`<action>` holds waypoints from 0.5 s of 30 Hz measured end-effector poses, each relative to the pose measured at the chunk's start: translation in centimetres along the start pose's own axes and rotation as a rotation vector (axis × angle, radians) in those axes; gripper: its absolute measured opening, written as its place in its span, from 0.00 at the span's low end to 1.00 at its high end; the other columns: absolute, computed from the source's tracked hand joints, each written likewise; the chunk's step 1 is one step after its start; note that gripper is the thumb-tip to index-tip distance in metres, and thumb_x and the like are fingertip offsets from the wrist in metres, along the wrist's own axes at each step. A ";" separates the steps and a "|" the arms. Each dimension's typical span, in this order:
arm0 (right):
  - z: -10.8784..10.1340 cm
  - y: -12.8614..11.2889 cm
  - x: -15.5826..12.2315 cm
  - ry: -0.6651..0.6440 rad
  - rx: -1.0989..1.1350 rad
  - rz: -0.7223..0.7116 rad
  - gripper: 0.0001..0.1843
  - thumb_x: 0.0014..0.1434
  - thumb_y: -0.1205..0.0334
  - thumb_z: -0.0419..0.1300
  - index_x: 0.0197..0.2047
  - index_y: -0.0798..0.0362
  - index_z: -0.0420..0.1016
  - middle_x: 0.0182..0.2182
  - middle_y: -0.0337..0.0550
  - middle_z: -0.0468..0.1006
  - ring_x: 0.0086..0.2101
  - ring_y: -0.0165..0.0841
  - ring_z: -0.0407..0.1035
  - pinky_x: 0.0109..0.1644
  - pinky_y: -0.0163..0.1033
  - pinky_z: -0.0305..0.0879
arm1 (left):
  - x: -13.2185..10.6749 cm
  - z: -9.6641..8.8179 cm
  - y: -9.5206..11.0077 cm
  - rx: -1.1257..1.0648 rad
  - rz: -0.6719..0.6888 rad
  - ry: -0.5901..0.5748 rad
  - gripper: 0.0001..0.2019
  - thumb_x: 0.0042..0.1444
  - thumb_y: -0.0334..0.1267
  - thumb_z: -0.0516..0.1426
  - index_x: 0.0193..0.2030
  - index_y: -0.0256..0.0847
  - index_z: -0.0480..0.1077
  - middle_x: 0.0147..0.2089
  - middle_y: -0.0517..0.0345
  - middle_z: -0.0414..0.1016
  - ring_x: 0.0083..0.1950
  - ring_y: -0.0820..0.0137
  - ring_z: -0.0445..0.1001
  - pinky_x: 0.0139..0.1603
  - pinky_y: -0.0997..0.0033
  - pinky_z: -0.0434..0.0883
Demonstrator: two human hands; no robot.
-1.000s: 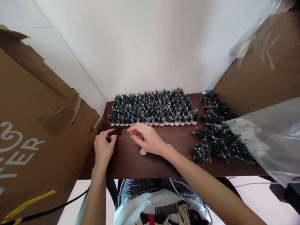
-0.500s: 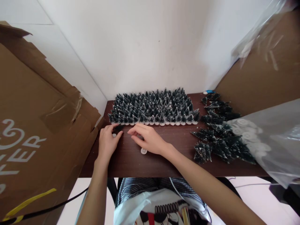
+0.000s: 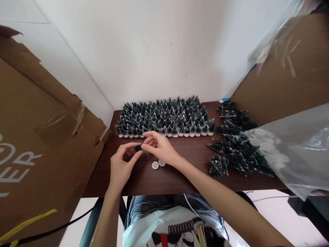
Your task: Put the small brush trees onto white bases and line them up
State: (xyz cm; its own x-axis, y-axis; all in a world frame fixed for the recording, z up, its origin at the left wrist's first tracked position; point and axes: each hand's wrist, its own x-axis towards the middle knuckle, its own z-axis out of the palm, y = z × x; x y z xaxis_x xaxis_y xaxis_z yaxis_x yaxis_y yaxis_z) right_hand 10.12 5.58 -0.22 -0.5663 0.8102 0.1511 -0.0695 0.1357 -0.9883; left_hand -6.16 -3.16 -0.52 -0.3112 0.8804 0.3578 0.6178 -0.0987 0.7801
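My left hand (image 3: 122,163) pinches a small dark green bottle-brush tree (image 3: 138,148), held sideways just above the brown table (image 3: 138,178). At the tree's right end, my right hand (image 3: 158,147) has its thumb and fingertips closed on it; whatever else lies between those fingers is hidden. Below the right hand a white round base (image 3: 155,165) lies on the table, and a second white base (image 3: 161,163) lies beside it, close to the wrist. Behind both hands, rows of snow-tipped miniature trees (image 3: 167,116) stand upright on white bases.
A loose pile of miniature trees (image 3: 236,151) lies to the right. Next to it is a clear plastic bag (image 3: 303,144) with several white bases (image 3: 267,147). Cardboard boxes flank the table, one at left (image 3: 51,113) and one at right (image 3: 277,75). A white wall rises behind.
My left hand has lifted the small tree and moved right. My right hand has closed at the tree's end, where it was apart before. A second white base now shows beside the first.
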 end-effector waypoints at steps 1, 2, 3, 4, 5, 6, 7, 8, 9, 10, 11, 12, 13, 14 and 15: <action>0.0 0.0 0.1 0.001 0.048 0.000 0.18 0.57 0.62 0.68 0.50 0.55 0.76 0.36 0.42 0.79 0.35 0.31 0.74 0.42 0.39 0.71 | -0.3 0.2 0.3 -0.021 -0.007 -0.017 0.15 0.55 0.45 0.65 0.47 0.44 0.77 0.39 0.59 0.77 0.37 0.68 0.71 0.42 0.69 0.69; 0.0 0.0 0.1 -0.007 0.089 -0.002 0.13 0.56 0.62 0.68 0.45 0.55 0.78 0.34 0.41 0.80 0.35 0.30 0.74 0.42 0.39 0.71 | -0.5 0.3 0.5 -0.036 -0.013 -0.028 0.15 0.54 0.46 0.65 0.47 0.44 0.77 0.39 0.59 0.78 0.37 0.68 0.71 0.43 0.69 0.69; -0.1 0.0 0.2 -0.020 0.127 -0.004 0.09 0.55 0.62 0.69 0.40 0.54 0.79 0.34 0.40 0.80 0.34 0.30 0.74 0.42 0.38 0.70 | -0.7 0.4 0.7 -0.043 -0.016 -0.034 0.16 0.54 0.46 0.66 0.48 0.44 0.77 0.40 0.58 0.78 0.37 0.68 0.71 0.43 0.68 0.70; -0.1 -0.1 0.2 -0.030 0.161 -0.006 0.07 0.55 0.62 0.69 0.38 0.54 0.80 0.33 0.40 0.80 0.34 0.30 0.74 0.43 0.38 0.70 | -0.9 0.3 0.7 -0.037 -0.018 -0.037 0.18 0.53 0.46 0.66 0.49 0.44 0.76 0.42 0.58 0.79 0.37 0.68 0.71 0.44 0.68 0.70; -0.1 -0.2 0.2 -0.032 0.188 -0.008 0.07 0.54 0.61 0.69 0.36 0.54 0.80 0.33 0.40 0.81 0.34 0.30 0.74 0.43 0.38 0.70 | -0.9 0.2 0.7 -0.020 -0.018 -0.037 0.19 0.54 0.47 0.66 0.51 0.44 0.76 0.44 0.57 0.79 0.38 0.68 0.72 0.44 0.67 0.70; -0.2 -0.2 0.2 -0.026 0.207 -0.011 0.07 0.53 0.61 0.70 0.35 0.54 0.80 0.32 0.40 0.81 0.34 0.30 0.74 0.43 0.39 0.70 | -1.0 -0.1 0.5 0.009 -0.017 -0.034 0.20 0.55 0.47 0.65 0.53 0.45 0.75 0.46 0.56 0.79 0.39 0.67 0.72 0.45 0.67 0.70; -0.2 -0.3 0.2 -0.015 0.218 -0.014 0.07 0.53 0.61 0.70 0.35 0.53 0.81 0.32 0.39 0.81 0.34 0.30 0.74 0.43 0.39 0.70 | -1.0 -0.4 0.3 0.052 -0.015 -0.026 0.20 0.56 0.48 0.64 0.54 0.45 0.75 0.48 0.55 0.78 0.40 0.66 0.72 0.44 0.66 0.70; -0.2 -0.4 0.2 -0.001 0.221 -0.018 0.08 0.53 0.60 0.70 0.35 0.53 0.81 0.32 0.39 0.81 0.34 0.30 0.74 0.43 0.39 0.70 | -1.0 -0.8 -0.1 0.105 -0.011 -0.012 0.20 0.57 0.48 0.62 0.55 0.45 0.75 0.49 0.55 0.78 0.42 0.65 0.73 0.43 0.66 0.70; -0.3 -0.5 0.2 0.012 0.219 -0.022 0.08 0.52 0.59 0.71 0.35 0.53 0.81 0.32 0.40 0.82 0.34 0.31 0.75 0.43 0.39 0.70 | -0.9 -1.2 -0.6 0.167 -0.007 0.008 0.19 0.58 0.49 0.61 0.54 0.45 0.75 0.51 0.53 0.78 0.43 0.64 0.73 0.42 0.65 0.70; -0.3 -0.5 0.2 0.024 0.214 -0.026 0.09 0.53 0.58 0.71 0.35 0.53 0.81 0.33 0.40 0.82 0.34 0.31 0.75 0.43 0.39 0.70 | -0.9 -1.6 -1.2 0.236 0.000 0.029 0.18 0.59 0.49 0.59 0.52 0.43 0.75 0.53 0.52 0.77 0.46 0.62 0.73 0.43 0.64 0.70; -0.3 -0.6 0.2 0.034 0.208 -0.030 0.09 0.53 0.58 0.70 0.35 0.53 0.81 0.33 0.41 0.82 0.34 0.31 0.75 0.43 0.39 0.70 | -0.9 -2.0 -1.8 0.310 0.003 0.046 0.18 0.60 0.49 0.58 0.51 0.42 0.76 0.55 0.50 0.77 0.48 0.59 0.74 0.45 0.62 0.70; -0.4 -0.7 0.2 0.042 0.199 -0.033 0.09 0.54 0.57 0.70 0.36 0.53 0.81 0.33 0.41 0.82 0.34 0.31 0.75 0.42 0.39 0.70 | -0.8 -2.4 -2.4 0.386 0.005 0.059 0.18 0.61 0.49 0.57 0.50 0.41 0.76 0.55 0.48 0.77 0.50 0.57 0.73 0.49 0.58 0.70; -0.4 -0.7 0.2 0.048 0.189 -0.033 0.09 0.55 0.57 0.70 0.36 0.54 0.81 0.33 0.41 0.82 0.34 0.31 0.75 0.42 0.39 0.70 | -0.8 -2.7 -3.0 0.450 0.001 0.061 0.18 0.61 0.49 0.56 0.50 0.40 0.77 0.54 0.47 0.77 0.52 0.55 0.73 0.53 0.54 0.69; -0.4 -0.8 0.2 0.052 0.177 -0.032 0.09 0.55 0.58 0.69 0.36 0.54 0.81 0.33 0.41 0.82 0.34 0.31 0.75 0.42 0.39 0.70 | -0.9 -2.9 -3.5 0.498 -0.006 0.056 0.19 0.61 0.48 0.55 0.51 0.40 0.77 0.54 0.46 0.77 0.52 0.54 0.73 0.56 0.52 0.68; -0.4 -0.8 0.2 0.053 0.167 -0.030 0.08 0.55 0.58 0.69 0.36 0.54 0.81 0.32 0.41 0.82 0.34 0.31 0.75 0.42 0.39 0.70 | -0.9 -3.0 -3.9 0.531 -0.016 0.047 0.19 0.62 0.48 0.54 0.51 0.39 0.77 0.53 0.45 0.77 0.52 0.53 0.73 0.57 0.50 0.68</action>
State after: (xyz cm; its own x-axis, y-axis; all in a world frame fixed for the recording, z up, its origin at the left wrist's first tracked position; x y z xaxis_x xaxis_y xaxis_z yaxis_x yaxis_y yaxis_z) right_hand 10.43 5.84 0.64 -0.5181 0.8367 0.1772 -0.2234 0.0676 -0.9724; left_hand -10.49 -4.97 -2.31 -0.3481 0.8571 0.3798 0.8893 0.1738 0.4230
